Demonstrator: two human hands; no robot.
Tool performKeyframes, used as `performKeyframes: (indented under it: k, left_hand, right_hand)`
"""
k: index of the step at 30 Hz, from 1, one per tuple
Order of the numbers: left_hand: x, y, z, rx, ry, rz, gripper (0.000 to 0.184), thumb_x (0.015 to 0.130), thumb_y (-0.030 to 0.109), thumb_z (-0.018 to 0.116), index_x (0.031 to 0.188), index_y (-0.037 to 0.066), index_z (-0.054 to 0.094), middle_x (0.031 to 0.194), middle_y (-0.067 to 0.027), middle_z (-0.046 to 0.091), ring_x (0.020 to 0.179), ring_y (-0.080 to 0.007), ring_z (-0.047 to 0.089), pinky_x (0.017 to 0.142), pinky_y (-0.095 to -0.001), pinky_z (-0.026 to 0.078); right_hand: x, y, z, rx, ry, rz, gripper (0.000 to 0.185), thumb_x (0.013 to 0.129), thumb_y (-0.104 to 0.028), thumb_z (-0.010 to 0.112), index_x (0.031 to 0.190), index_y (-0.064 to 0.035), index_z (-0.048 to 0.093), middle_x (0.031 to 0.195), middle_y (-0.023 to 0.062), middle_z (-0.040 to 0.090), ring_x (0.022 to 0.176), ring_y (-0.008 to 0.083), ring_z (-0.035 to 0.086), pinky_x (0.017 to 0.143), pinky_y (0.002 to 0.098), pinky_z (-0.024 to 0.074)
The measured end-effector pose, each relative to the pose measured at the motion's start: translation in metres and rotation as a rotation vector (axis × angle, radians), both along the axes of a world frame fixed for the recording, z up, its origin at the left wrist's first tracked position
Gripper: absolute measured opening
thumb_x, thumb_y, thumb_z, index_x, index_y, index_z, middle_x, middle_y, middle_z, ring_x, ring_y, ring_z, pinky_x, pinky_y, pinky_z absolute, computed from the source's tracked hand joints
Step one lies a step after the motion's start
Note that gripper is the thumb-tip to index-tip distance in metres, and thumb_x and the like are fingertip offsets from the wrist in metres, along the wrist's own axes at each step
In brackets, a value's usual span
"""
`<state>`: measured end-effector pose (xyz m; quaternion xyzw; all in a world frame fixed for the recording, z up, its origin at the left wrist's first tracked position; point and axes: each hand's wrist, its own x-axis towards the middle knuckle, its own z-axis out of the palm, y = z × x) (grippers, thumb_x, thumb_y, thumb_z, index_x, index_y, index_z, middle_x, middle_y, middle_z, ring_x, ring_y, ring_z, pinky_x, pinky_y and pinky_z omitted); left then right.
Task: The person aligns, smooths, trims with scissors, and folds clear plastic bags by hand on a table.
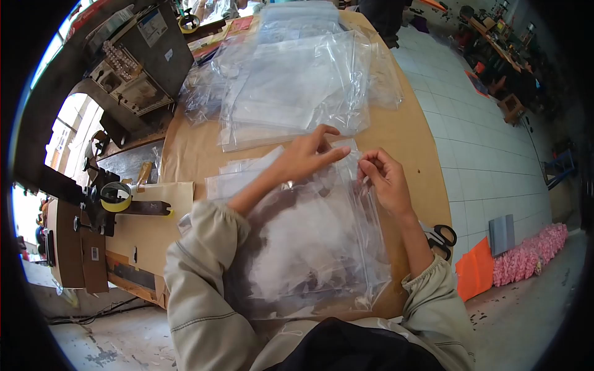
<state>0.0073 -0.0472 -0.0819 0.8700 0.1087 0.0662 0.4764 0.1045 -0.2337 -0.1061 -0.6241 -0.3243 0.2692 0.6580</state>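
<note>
A stack of clear plastic bags point(309, 247) lies in front of my body on the brown-covered table. Over its far edge is my left hand point(310, 153), with thumb and index finger apart and nothing visible between them. At the stack's far right corner, my right hand point(382, 176) has its fingertips pinched together against the plastic edge; what lies between the fingertips is too small to make out. Beyond both hands, another pile of clear bags point(291, 86) is spread across the table.
Black-handled scissors point(442, 237) lie by the table's right edge. At the left stands a tape dispenser with a yellow tape roll point(116, 196), below a dark machine point(133, 62). An orange sheet point(475, 269) and a pink bundle point(532, 253) are on the floor at right.
</note>
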Motion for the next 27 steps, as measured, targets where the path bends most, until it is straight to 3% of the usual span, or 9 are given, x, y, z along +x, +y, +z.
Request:
performKeyframes:
  k: [3,4,6,9,12,15,18,24,27]
  left_hand:
    - [0.025,0.02,0.008,-0.024,0.034,-0.345,0.035,0.089,0.036,0.061,0.097,0.002,0.062,0.071,-0.0031,0.061,0.067,-0.0082,0.054,0.06,-0.0254,0.04]
    - [0.027,0.019,0.01,-0.124,0.016,-0.332,0.031,0.087,0.032,0.064,0.08,0.001,0.062,0.066,0.0001,0.055,0.062,-0.0054,0.047,0.055,-0.0262,0.036]
    - [0.034,0.024,-0.002,-0.029,-0.083,-0.211,0.029,0.087,0.031,0.064,0.08,0.003,0.062,0.06,-0.0002,0.052,0.057,-0.0064,0.044,0.052,-0.0272,0.034]
    - [0.029,0.026,-0.011,0.218,-0.128,-0.037,0.027,0.086,0.031,0.065,0.08,0.005,0.061,0.054,-0.003,0.049,0.05,-0.0118,0.045,0.049,-0.0296,0.034]
    - [0.022,0.02,-0.032,0.417,-0.264,0.103,0.028,0.085,0.033,0.066,0.079,0.006,0.06,0.053,-0.0068,0.051,0.048,-0.0211,0.05,0.048,-0.0333,0.038]
    - [0.021,0.022,-0.045,0.529,-0.323,0.17,0.027,0.085,0.034,0.065,0.081,0.008,0.059,0.056,-0.0086,0.056,0.053,-0.0279,0.057,0.051,-0.0369,0.042]
    - [0.022,0.026,-0.055,0.598,-0.442,0.169,0.031,0.088,0.041,0.058,0.085,0.01,0.057,0.056,-0.0083,0.057,0.052,-0.0311,0.058,0.049,-0.0416,0.043]
    - [0.012,0.018,-0.044,0.543,-0.378,0.138,0.03,0.094,0.039,0.046,0.098,0.01,0.053,0.06,-0.012,0.058,0.061,-0.034,0.059,0.056,-0.0437,0.043]
    - [-0.011,0.029,-0.029,0.414,-0.214,0.001,0.033,0.092,0.04,0.052,0.097,0.007,0.056,0.068,-0.0149,0.059,0.066,-0.0302,0.06,0.061,-0.0429,0.043]
  right_hand:
    - [-0.009,0.002,0.01,-0.006,0.11,0.008,0.018,0.093,-0.018,0.057,0.094,0.0005,0.056,0.068,0.0054,0.062,0.054,0.0089,0.057,0.048,0.0212,0.0422]
    - [-0.011,-0.001,0.014,-0.058,0.158,0.027,0.018,0.093,-0.017,0.057,0.093,0.0004,0.056,0.067,0.0058,0.062,0.053,0.0094,0.057,0.047,0.0219,0.0421]
    - [-0.015,-0.009,0.019,-0.169,0.256,0.063,0.017,0.094,-0.017,0.055,0.091,0.0003,0.056,0.065,0.0067,0.063,0.049,0.0106,0.057,0.044,0.0233,0.0417]
    - [-0.01,-0.02,0.004,-0.295,0.057,0.145,0.017,0.093,-0.016,0.056,0.09,0.0006,0.056,0.058,0.0078,0.062,0.049,0.0107,0.059,0.044,0.0272,0.0432]
    - [-0.014,-0.02,0.007,-0.458,-0.209,0.007,0.021,0.092,-0.019,0.058,0.084,0.0007,0.056,0.052,0.0108,0.058,0.046,0.0174,0.058,0.044,0.0312,0.0441]
    - [-0.019,-0.019,-0.025,-0.408,-0.842,-0.191,0.027,0.091,-0.025,0.06,0.082,0.0,0.055,0.052,0.0152,0.056,0.044,0.0274,0.057,0.044,0.0347,0.0431]
    - [-0.019,-0.02,-0.02,-0.658,-0.994,-0.164,0.033,0.088,-0.033,0.061,0.082,-0.0009,0.055,0.054,0.0179,0.054,0.045,0.0346,0.054,0.043,0.0357,0.0419]
    - [-0.017,-0.024,0.027,-0.695,-0.18,0.191,0.018,0.086,-0.016,0.065,0.082,-0.004,0.053,0.059,0.007,0.058,0.056,0.0183,0.06,0.053,0.0304,0.0461]
    - [-0.001,-0.034,0.013,-0.419,-0.101,0.245,0.013,0.084,-0.008,0.065,0.083,-0.0045,0.052,0.071,0.0044,0.06,0.067,0.0127,0.061,0.058,0.0278,0.0469]
